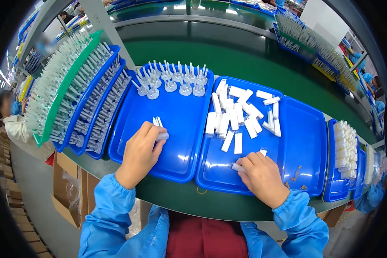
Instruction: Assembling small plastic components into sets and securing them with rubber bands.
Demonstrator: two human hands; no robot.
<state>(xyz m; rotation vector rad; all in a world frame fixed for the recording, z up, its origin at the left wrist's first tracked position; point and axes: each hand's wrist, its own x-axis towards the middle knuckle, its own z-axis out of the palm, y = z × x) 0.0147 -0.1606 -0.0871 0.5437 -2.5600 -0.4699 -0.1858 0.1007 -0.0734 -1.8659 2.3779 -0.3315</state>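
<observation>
A pronged, round-based piece (pixel 162 136) is pinched by the left hand (pixel 139 150) over the left blue tray (pixel 180 124); a white cylinder (pixel 238 167) is gripped by the right hand (pixel 263 175) over the middle blue tray (pixel 216 165).

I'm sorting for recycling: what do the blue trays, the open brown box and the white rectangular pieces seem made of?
Blue trays: likely glossy moulded plastic, given bright reflections.
Open brown box: apparently matt cardboard, judging by dull folded flaps.
White rectangular pieces: perhaps smooth plastic, from their even white faces, though coated card is possible.
</observation>
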